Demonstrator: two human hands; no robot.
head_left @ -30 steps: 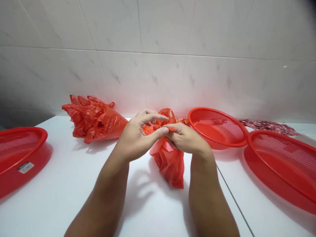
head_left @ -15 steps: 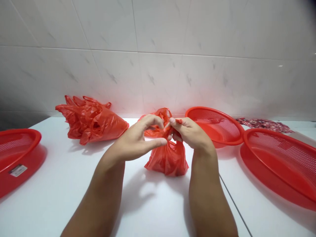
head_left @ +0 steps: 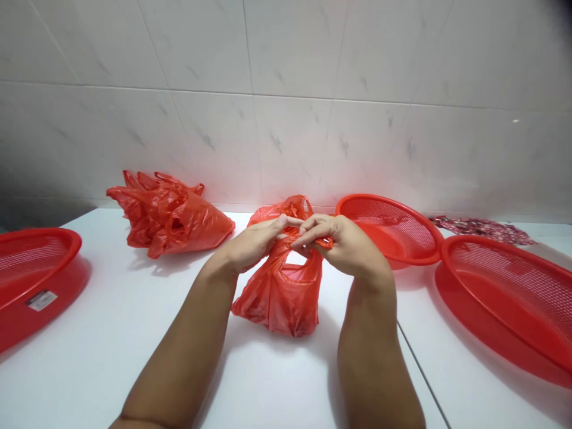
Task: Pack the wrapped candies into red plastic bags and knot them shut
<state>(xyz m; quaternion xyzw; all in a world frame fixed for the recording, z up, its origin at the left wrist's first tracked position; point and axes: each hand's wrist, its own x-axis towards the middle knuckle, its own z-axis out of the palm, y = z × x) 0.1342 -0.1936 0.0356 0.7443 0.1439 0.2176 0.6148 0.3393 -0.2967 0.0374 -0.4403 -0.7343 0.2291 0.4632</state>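
Observation:
A red plastic bag [head_left: 286, 295] hangs or rests just above the white table, its body filled out and its handles drawn up between my hands. My left hand [head_left: 261, 238] is closed on the bag's upper left part, thumb and fingers near the twisted handles. My right hand [head_left: 328, 235] pinches a handle end, and a bit of red plastic pokes out by its fingers. The fingertips of both hands meet over the bag's top. What the bag contains is hidden.
Behind my hands lies another red bag [head_left: 286, 207]. A bundle of red bags [head_left: 174, 214] sits at the back left. Red mesh baskets stand at left [head_left: 49, 292], back right [head_left: 388, 259] and right [head_left: 500, 316]. A patterned cloth [head_left: 487, 229] lies by the tiled wall.
My left hand, open half a second ago, has closed on the bag's top. The bag has swung left and nearer to me. My right hand has turned, fingers now pointing left.

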